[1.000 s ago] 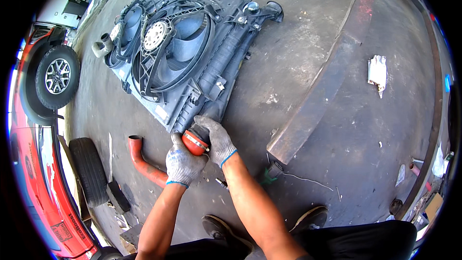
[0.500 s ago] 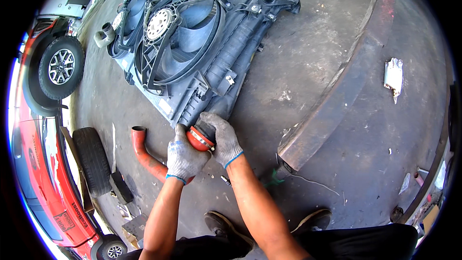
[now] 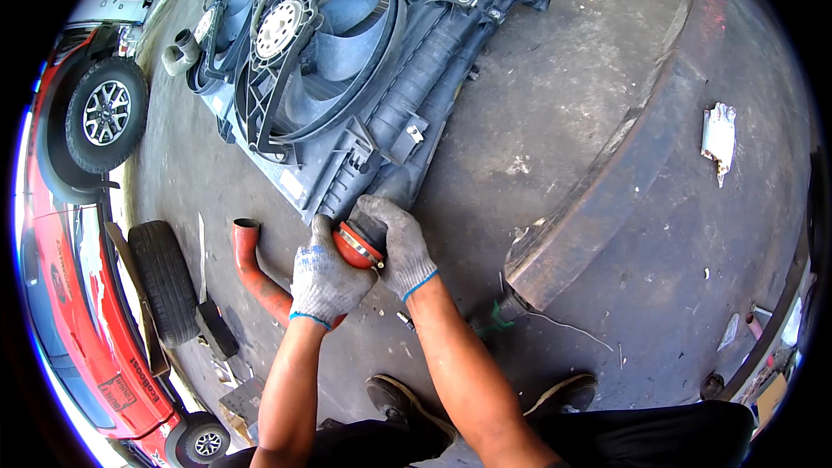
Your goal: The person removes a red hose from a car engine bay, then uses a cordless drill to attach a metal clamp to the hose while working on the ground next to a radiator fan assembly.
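Both forearms reach forward and converge, the gloved left hand (image 3: 329, 276) cupped along the hose's (image 3: 354, 251) left and near side with its thumb pointing up toward the radiator (image 3: 418, 78), the right hand (image 3: 401, 244) curled over from the other side, fingers bent across the black part. Each is partly closed on it, though I can't make out the fingers tucked underneath. That short red hose, ringed by a metal clamp (image 3: 361, 243), sits between the two palms at the radiator's near corner, while a red pipe (image 3: 256, 279) lies beyond the left wrist.
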